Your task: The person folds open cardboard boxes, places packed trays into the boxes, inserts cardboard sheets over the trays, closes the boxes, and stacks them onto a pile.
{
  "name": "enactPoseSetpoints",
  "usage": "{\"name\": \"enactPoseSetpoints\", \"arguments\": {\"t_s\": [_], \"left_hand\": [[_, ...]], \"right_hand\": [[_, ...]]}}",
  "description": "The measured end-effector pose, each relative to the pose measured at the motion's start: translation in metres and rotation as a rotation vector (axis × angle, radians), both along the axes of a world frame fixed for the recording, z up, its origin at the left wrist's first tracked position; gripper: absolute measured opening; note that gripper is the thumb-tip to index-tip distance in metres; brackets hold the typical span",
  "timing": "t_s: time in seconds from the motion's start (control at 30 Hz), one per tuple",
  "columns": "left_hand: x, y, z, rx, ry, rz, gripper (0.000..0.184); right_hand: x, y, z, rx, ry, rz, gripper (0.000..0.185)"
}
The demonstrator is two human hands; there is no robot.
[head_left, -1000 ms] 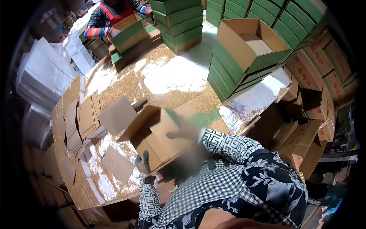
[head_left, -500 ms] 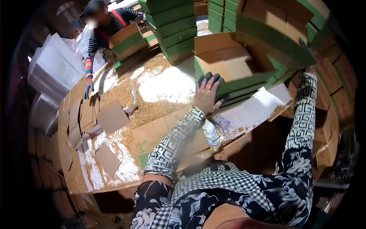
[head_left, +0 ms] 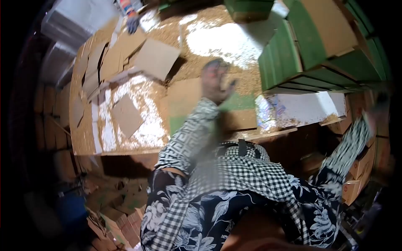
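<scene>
My left hand (head_left: 215, 81), in a dark-fingered glove and blurred by motion, is over the table beside a flat green-and-brown cardboard sheet (head_left: 188, 100). Its thumb stands apart from the fingers and nothing shows in it. My right hand (head_left: 376, 112) is at the far right, near the green boxes; its fingers are smeared and dim. Between the hands, a stack of green cardboard boxes (head_left: 278, 60) stands on the table, and a larger green-and-brown box (head_left: 314, 37) is on the right of it.
Grainy brown debris covers much of the table (head_left: 161, 140). Loose cardboard pieces (head_left: 157, 58) lie at the left, with small shiny packets (head_left: 268, 109) near the front edge. A co-worker's gloved hand (head_left: 132, 24) rests at the far side. Brown cartons (head_left: 360, 163) stand at right.
My left hand has left the open box's edge and moved left over the table. My right hand has dropped away from the upper box and outward. The camera view has tilted downward.
</scene>
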State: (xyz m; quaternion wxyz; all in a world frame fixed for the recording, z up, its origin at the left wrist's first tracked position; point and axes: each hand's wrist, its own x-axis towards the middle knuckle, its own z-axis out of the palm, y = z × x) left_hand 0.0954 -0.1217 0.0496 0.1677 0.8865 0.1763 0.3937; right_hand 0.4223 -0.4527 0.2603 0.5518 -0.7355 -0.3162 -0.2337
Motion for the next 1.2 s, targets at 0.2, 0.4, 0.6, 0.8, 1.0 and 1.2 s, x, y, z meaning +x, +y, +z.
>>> {"name": "enactPoseSetpoints", "arguments": {"t_s": [0.2,0.4,0.6,0.8,1.0,1.2], "left_hand": [[-0.215,0.077,-0.15,-0.442,0.647,0.897,0.07],[-0.214,0.095,-0.119,-0.773,0.598,0.716,0.087],[-0.241,0.118,-0.148,-0.981,0.357,0.524,0.084],[-0.265,0.103,-0.058,-1.133,-0.487,0.446,0.064],[-0.285,0.106,0.005,-0.695,-0.291,0.548,0.047],[-0.261,0.074,0.091,-0.957,-0.427,0.574,0.053]], "right_hand": [[-0.202,0.145,-0.199,-0.501,0.521,0.413,0.057],[-0.202,0.232,-0.345,-1.025,0.554,-0.138,0.075],[-0.157,0.23,-0.382,-1.054,0.782,0.101,0.061],[-0.218,0.234,-0.278,-0.531,0.736,0.323,0.06],[-0.204,0.243,-0.239,-0.552,0.589,0.354,0.05],[-0.27,0.268,-0.151,0.083,0.965,0.392,0.045]]}}
